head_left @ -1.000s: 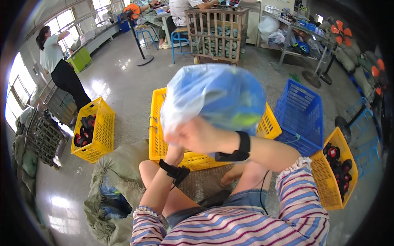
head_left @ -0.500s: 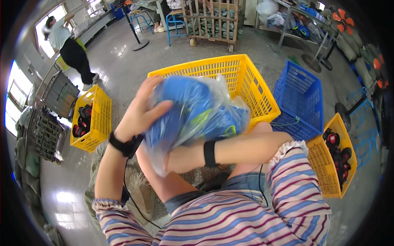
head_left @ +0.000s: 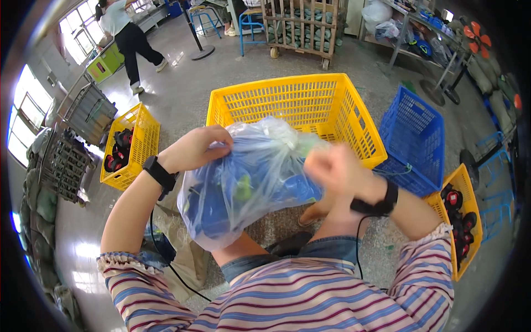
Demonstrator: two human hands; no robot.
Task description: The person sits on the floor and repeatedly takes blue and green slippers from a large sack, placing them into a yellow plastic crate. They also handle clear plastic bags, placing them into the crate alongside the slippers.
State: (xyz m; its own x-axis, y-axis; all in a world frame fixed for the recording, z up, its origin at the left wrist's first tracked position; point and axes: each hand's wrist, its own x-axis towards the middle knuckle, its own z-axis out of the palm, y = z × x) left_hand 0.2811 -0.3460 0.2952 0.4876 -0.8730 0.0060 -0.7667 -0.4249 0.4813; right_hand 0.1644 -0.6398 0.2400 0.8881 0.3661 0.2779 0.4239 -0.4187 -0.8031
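Observation:
A clear plastic bag [head_left: 251, 171] full of blue items with some yellow-green parts lies over my lap, against the near side of a large yellow crate [head_left: 282, 83]. The bag's gathered, whitish top sits at its upper right; what the blue items are cannot be made out through the film. At the bag's upper left edge, my left hand [head_left: 202, 146] pinches the plastic between thumb and fingers. My right hand [head_left: 343, 174] is curled closed beside the bag's right end and blurred; whatever is in its fingers is hidden. Black bands circle both wrists, with cables running from them.
A blue crate [head_left: 415, 138] stands right of the large yellow one. Smaller yellow crates with black-and-red items stand left [head_left: 141, 138] and right [head_left: 467, 210]. Farther off are a wheeled wooden cart [head_left: 301, 25], a floor fan [head_left: 477, 39] and a walking person [head_left: 130, 41].
My right hand has come out from under the bag to its right side. The bag has turned and settled lower, its gathered top now showing. The person at the back has walked right.

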